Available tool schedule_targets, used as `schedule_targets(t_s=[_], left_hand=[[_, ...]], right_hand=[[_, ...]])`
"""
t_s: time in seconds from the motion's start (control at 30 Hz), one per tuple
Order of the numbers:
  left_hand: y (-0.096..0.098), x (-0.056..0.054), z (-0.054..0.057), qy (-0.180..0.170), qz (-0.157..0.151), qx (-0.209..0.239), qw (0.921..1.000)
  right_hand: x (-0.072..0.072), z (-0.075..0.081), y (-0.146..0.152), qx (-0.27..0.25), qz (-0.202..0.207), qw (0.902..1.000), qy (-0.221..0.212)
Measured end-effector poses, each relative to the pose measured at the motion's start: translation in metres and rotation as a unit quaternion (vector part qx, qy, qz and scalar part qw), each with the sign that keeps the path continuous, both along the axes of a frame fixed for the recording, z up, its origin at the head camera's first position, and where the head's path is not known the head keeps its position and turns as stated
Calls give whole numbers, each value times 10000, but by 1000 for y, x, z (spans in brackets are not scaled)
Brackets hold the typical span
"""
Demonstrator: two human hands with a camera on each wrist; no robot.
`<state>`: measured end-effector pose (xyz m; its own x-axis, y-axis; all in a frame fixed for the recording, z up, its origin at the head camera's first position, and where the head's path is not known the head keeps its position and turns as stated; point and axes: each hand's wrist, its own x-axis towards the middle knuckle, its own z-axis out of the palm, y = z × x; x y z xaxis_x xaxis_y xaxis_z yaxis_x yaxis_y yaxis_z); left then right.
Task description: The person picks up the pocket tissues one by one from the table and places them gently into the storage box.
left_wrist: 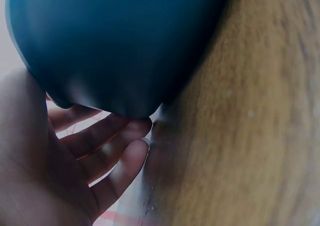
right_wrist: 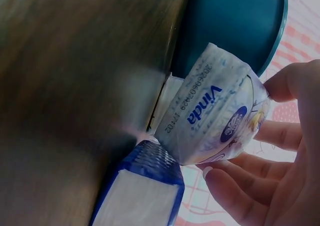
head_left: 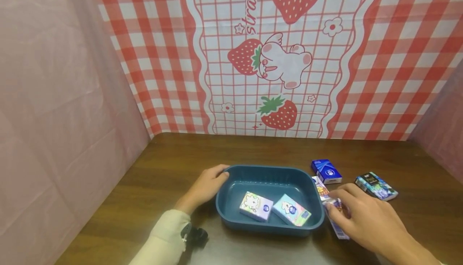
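Observation:
My left hand (head_left: 207,186) holds the left end of a dark teal plastic basin (head_left: 269,229) at its rim. In the left wrist view its fingers (left_wrist: 107,153) lie along the basin's outer wall. Inside the basin lie two small tissue packs, a white-and-lilac one (head_left: 255,206) and a pastel blue-and-pink one (head_left: 291,210). Just outside the right end, my right hand (head_left: 365,215) pinches a purple-and-white Vinda tissue pack (right_wrist: 207,110) between thumb and fingers. Another white patterned pack (head_left: 320,187) is against the basin's right side, partly covered by the hand.
On the wooden table (head_left: 173,156), a blue tissue pack (head_left: 326,171) lies behind the right hand and a dark floral pack (head_left: 377,186) farther right. A red-checked strawberry cloth (head_left: 162,56) hangs behind the table, and a pale pink curtain (head_left: 54,116) at the left.

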<state>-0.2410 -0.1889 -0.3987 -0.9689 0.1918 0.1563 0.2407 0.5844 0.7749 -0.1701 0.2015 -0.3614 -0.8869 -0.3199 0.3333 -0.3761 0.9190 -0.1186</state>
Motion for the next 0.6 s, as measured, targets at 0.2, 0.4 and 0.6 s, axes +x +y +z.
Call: schedule_targets(t_s=[0.2, 0.4, 0.6], left_hand=[[0, 1, -1, -22, 45, -16, 10000], [0, 2, 0, -91, 53, -48, 9999], [0, 1, 0, -53, 5, -35, 10000]], right_hand=[[-1, 0, 2, -141, 45, 9991, 391], [-1, 0, 2, -252, 44, 9983, 529], [-1, 0, 3, -334, 20, 9977, 582]])
